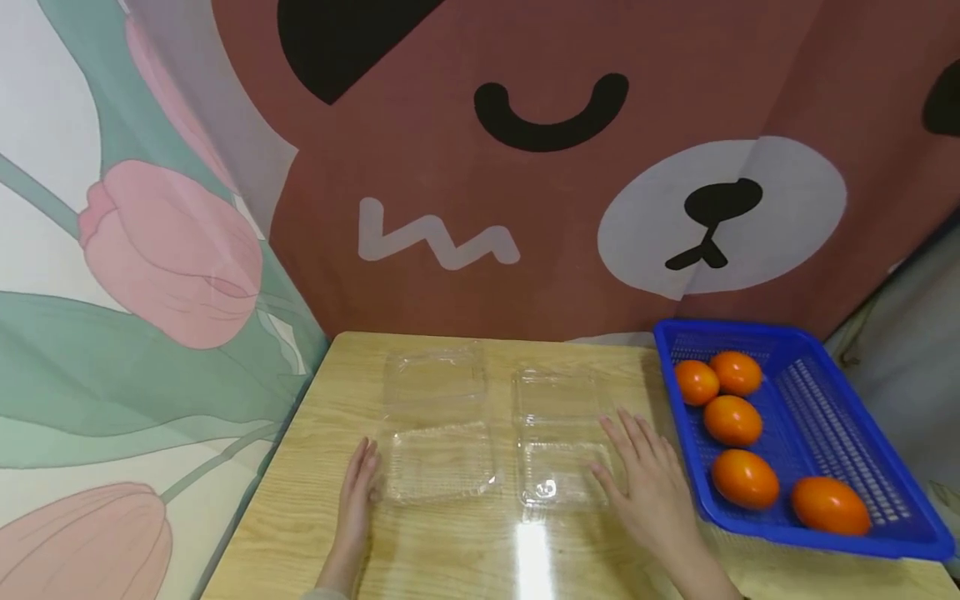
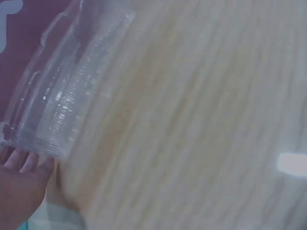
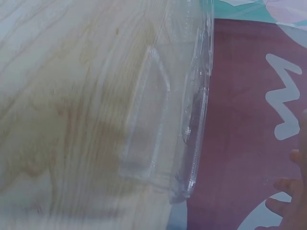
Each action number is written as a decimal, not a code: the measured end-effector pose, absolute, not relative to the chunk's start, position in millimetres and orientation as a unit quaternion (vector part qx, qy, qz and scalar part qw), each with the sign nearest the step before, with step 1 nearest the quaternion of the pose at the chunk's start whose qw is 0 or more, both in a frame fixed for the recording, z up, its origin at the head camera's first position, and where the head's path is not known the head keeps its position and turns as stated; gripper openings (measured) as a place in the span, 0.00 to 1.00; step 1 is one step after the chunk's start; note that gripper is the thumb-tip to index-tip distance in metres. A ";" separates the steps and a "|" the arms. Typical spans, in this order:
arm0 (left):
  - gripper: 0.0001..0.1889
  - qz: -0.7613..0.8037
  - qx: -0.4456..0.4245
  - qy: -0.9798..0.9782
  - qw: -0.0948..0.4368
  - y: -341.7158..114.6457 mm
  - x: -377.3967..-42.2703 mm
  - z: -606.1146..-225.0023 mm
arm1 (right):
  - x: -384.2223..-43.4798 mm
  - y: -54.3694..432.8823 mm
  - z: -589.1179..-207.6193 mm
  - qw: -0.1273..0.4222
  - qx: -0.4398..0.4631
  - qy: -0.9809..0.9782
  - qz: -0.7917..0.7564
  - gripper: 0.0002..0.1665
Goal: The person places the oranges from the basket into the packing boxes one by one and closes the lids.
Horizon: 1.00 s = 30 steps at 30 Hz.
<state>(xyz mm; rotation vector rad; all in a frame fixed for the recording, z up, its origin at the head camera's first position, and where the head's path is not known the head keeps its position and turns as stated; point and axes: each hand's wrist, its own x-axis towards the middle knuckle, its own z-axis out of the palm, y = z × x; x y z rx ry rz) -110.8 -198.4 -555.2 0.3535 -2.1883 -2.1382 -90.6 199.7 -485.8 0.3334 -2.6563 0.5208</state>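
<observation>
Right box (image 1: 562, 492) left of blue basket (image 1: 795, 433); left box (image 1: 442, 467) farther left of basket. Both clear hinged plastic, lying open on wood-grain bench (image 1: 442, 558). Thin ribbed walls: likely light, springy, slick, easily dented; best held gently by rims. Left hand (image 1: 358, 483) beside left box, fingers loosely extended, pinching nothing; right hand (image 1: 648, 487) spread at right box's basket-side edge. Basket perforated, holding glossy rounded orange fruits (image 1: 745, 479).
</observation>
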 end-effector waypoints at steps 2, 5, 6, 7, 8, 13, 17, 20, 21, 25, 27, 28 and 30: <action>0.32 -0.702 0.117 -0.702 0.022 -198.0 -110.8 -559.4 | -92.9 201.4 -482.5 0.208 0.127 -0.953 0.179 0.40; 0.33 -0.715 0.115 -0.690 0.008 -197.5 -110.3 -565.7 | -96.1 204.1 -476.8 0.211 0.138 -0.954 0.165 0.40; 0.33 -0.720 0.116 -0.685 0.003 -197.4 -109.9 -568.0 | -97.2 205.2 -474.9 0.213 0.142 -0.953 0.160 0.40; 0.34 -0.722 0.114 -0.683 0.000 -197.5 -109.5 -570.3 | -98.1 206.1 -472.7 0.212 0.144 -0.954 0.155 0.40; 0.34 -0.724 0.115 -0.680 -0.004 -197.8 -109.1 -572.6 | -99.0 207.3 -470.5 0.211 0.146 -0.955 0.150 0.40; 0.33 -0.728 0.118 -0.676 -0.010 -201.0 -105.8 -579.4 | -104.4 214.6 -461.0 0.188 0.149 -0.961 0.135 0.40; 0.32 -0.740 0.123 -0.661 -0.001 -204.2 -104.1 -579.4 | -108.1 224.1 -455.5 0.170 0.150 -0.966 0.126 0.39; 0.31 -0.741 0.112 -0.662 -0.003 -204.7 -103.4 -578.6 | -109.0 233.6 -451.2 0.163 0.151 -0.968 0.118 0.38; 0.31 -0.739 0.108 -0.665 -0.005 -204.4 -103.2 -578.2 | -109.1 237.1 -449.8 0.160 0.151 -0.969 0.115 0.38; 0.32 -0.736 0.112 -0.667 -0.012 -201.9 -102.2 -576.3 | -109.6 253.3 -445.6 0.151 0.156 -0.971 0.098 0.37; 0.32 -0.739 0.124 -0.663 -0.012 -200.4 -102.0 -575.2 | -109.7 263.2 -444.6 0.146 0.159 -0.973 0.085 0.37; 0.32 -0.740 0.128 -0.661 -0.014 -199.6 -101.9 -574.8 | -109.7 268.8 -444.3 0.143 0.161 -0.973 0.079 0.37; 0.32 -0.739 0.131 -0.661 -0.014 -198.0 -101.7 -574.5 | -109.1 280.8 -444.3 0.136 0.161 -0.975 0.066 0.37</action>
